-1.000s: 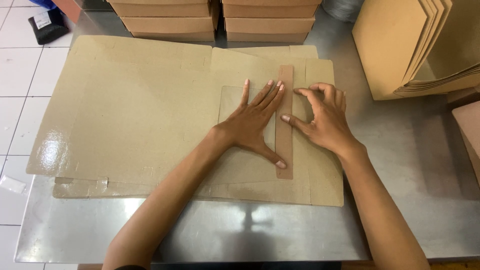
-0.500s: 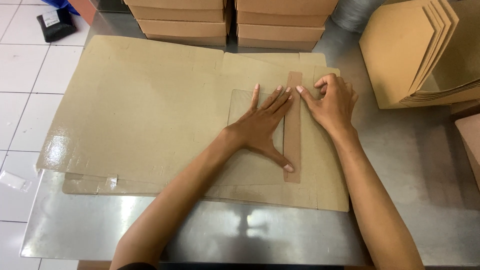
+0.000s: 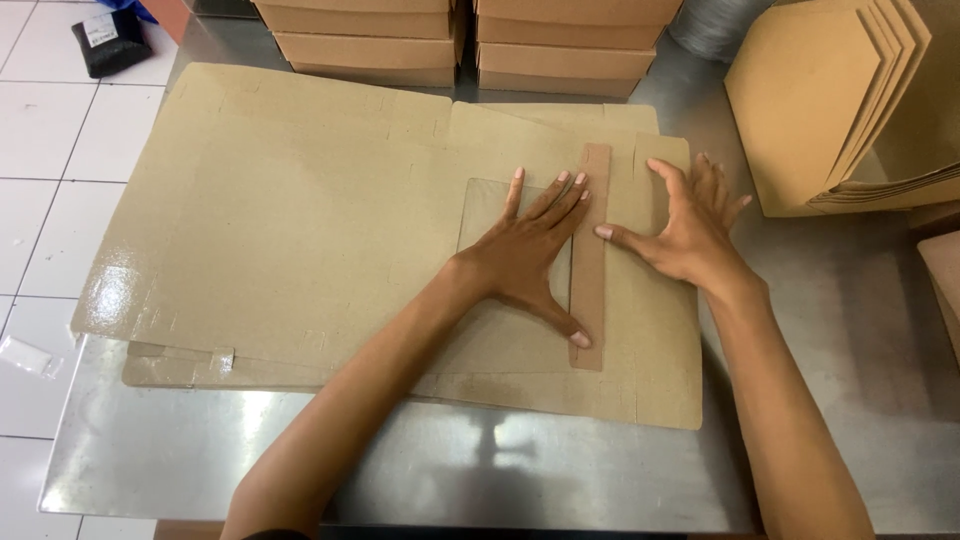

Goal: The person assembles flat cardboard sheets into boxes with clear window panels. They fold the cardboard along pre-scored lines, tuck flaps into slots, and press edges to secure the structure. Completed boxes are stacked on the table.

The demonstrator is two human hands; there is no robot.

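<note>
Brown strip (narrow, upright) between left hand, right hand.

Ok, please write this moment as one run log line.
left hand flat on clear sheet | right hand beside brown strip | flat cardboard on steel table

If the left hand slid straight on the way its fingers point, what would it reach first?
The left hand points up and slightly right across the flat cardboard sheet. It would probably meet the brown strip first, then the stacked boxes beyond the sheet's far edge.
</note>
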